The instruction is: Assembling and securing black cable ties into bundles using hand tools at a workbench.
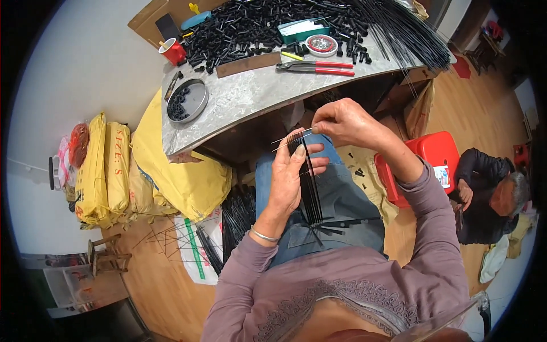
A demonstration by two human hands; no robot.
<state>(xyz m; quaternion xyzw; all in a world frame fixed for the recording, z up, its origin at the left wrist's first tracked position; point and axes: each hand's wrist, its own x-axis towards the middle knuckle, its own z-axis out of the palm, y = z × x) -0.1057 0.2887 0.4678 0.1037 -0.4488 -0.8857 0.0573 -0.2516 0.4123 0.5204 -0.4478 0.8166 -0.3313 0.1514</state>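
My left hand grips a bundle of thin black rods held upright over my lap, their lower ends fanning out near my jeans. My right hand pinches the tip of one thin wire at the top of the bundle, just below the table edge. Both hands sit close together in front of the grey table.
On the table lie a heap of small black tubes, red-handled pliers, a red cup, a round metal tin, a green tray and long black rods. Yellow sacks stand left. Another person sits right by a red stool.
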